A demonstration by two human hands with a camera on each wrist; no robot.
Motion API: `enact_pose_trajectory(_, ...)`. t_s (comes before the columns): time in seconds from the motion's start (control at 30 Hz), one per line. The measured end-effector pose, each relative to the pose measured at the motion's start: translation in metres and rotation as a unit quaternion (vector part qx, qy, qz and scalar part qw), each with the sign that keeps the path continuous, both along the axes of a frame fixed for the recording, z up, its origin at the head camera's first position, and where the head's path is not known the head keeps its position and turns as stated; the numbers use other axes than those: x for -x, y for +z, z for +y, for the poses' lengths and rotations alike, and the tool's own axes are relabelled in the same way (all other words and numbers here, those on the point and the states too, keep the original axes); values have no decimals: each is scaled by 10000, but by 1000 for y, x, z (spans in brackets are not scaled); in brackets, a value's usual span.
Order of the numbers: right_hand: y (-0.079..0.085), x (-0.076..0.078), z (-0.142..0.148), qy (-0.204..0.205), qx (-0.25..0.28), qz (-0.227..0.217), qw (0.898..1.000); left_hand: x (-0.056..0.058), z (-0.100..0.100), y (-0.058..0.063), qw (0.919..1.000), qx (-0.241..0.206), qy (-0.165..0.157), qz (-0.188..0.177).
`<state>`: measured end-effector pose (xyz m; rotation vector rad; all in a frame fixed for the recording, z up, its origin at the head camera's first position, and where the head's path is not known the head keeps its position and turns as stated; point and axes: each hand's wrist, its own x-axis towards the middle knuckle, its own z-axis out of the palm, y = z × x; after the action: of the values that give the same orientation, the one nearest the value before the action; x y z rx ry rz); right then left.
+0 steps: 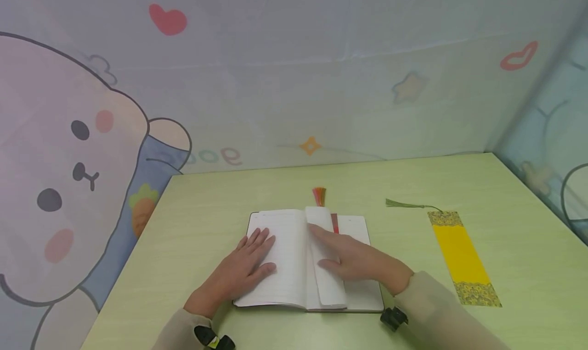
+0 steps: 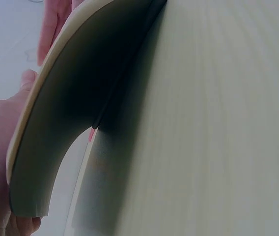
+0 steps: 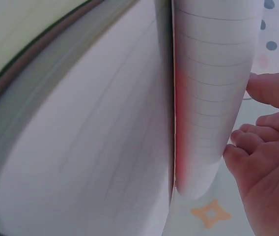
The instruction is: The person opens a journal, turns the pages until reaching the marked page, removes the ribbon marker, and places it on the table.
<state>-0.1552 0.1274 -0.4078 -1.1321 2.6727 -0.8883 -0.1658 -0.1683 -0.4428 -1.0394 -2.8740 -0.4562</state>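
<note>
Desk (image 1: 193,238): set before a backdrop cloth (image 1: 275,84).
Notebook (image 1: 287,283): open on desk, centre.
Left hand (image 1: 243,266): on notebook's left page.
Right hand (image 1: 351,255): on a curved leaf (image 1: 328,289), right of the gutter, above the right-hand pages.
Strip (image 1: 335,223): at notebook's far side, just right of the leaf.
Tassel (image 1: 319,196): behind notebook's far edge.
Bookmark (image 1: 464,253): flat on desk, right of notebook, apart; its cord and tassel extend left from its far end.

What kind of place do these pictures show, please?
Perhaps an indoor corner arranged for filming: a pale table stands before a creased cartoon backdrop, with an open notebook on top.
</note>
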Motion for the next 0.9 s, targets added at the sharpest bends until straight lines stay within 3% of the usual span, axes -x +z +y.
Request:
enact_pose_trajectory(0.1,-5,4,-5,16,-178,144,9997,0,0,0,10000,34,0,24)
enact_pose_trajectory(0.17,-8,6,-9,-11,-480,582,9971,-1,0,0,10000,66,15,38)
enact_pose_trajectory(0.3,-11,7,-15,-289,-1158,1671,9787,-1,1,1,9999,117,20,59)
enact_pose_trajectory(0.4,-13,7,-20,-502,-1483,2037,9664,-1,2,2,9999,147,16,53)
enact_pose_trajectory(0.5,-17,9,-24,-690,-1731,1994,9620,-1,3,3,9998,167,11,61)
enact_pose_trajectory(0.73,-20,11,-34,-1032,-1576,1162,9752,-1,4,2,9996,233,28,126)
enact_pose_trajectory(0.9,-18,13,-45,-1058,-1550,972,9774,-1,3,2,9994,272,61,222)
